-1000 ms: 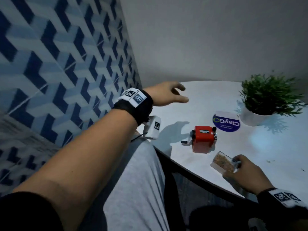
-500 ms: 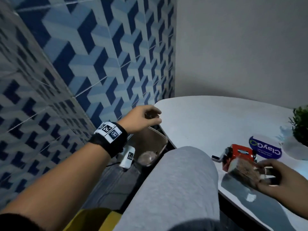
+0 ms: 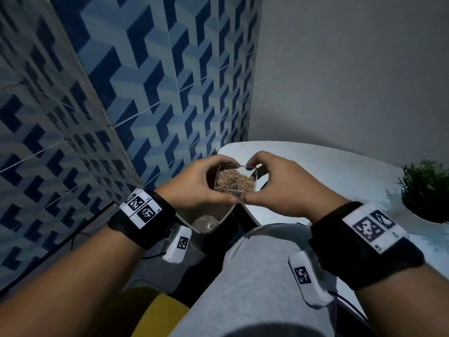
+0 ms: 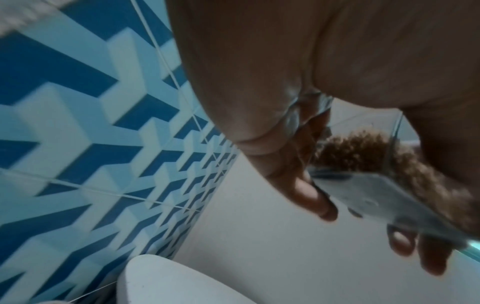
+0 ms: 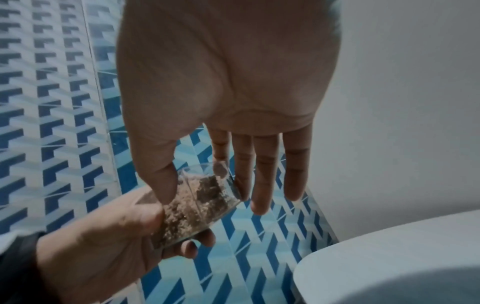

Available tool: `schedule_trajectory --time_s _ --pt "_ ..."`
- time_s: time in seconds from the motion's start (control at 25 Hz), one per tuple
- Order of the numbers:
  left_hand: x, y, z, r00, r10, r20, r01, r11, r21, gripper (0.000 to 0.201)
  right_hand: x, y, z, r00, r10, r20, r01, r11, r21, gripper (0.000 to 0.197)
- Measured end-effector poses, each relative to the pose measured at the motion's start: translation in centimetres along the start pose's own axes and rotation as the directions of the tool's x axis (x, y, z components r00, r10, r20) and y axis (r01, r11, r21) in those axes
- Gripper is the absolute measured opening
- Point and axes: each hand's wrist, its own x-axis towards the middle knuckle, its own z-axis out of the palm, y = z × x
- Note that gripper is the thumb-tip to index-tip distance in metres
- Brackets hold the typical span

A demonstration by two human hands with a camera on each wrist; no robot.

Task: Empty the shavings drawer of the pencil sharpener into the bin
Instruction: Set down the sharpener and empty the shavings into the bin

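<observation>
Nearest, grey-clad knees [image 3: 255, 276] are seen, with a yellow seat [image 3: 155, 310] beneath. Beyond them a white table [image 3: 315, 161] is set against a plain grey wall [image 3: 352, 69], and blue patterned tiles [image 3: 145, 81] cover the wall to the left. A potted plant [image 3: 426, 188] is stood on the table at the far right.

Half a second ago the drawer was held by the right hand alone beside the red sharpener; now it has been carried off the table edge and is gripped by both hands.

The clear shavings drawer [image 3: 235, 182], heaped with brown shavings, is held upright above the bin [image 3: 206, 218]. It is pinched by the left hand [image 3: 194, 183] and the right hand [image 3: 281, 188], thumbs and fingers curled round its walls.
</observation>
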Motion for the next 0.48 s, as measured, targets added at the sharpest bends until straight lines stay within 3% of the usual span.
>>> schedule_trajectory --time_s 0.12,0.24,0.36,0.48 --pt "-1.5 -1.8 -1.0 0.988 -0.041 -0.151 0.032 0.997 -0.065 0.062 -0.9 -0.8 -0.1 0.999 -0.034 -0.030 0.035 0.999 0.024 0.088" --pt "-2.3 -5.0 -2.4 0.955 -0.138 -0.263 0.124 0.990 -0.069 0.058 -3.8 0.7 -1.5 0.988 -0.057 -0.146 0.070 0.994 0.087 0.083" --pt "-2.5 -9.0 -3.2 0.912 -0.242 -0.330 0.249 0.968 -0.021 0.056 -8.3 4.9 -3.2 0.967 0.016 -0.253 0.048 0.968 0.245 0.065" --pt "-2.2 -12.1 -2.5 0.876 -0.306 -0.373 0.345 0.938 0.041 0.060 -11.6 14.1 -3.5 0.936 0.134 -0.326 -0.040 0.959 0.280 0.058"
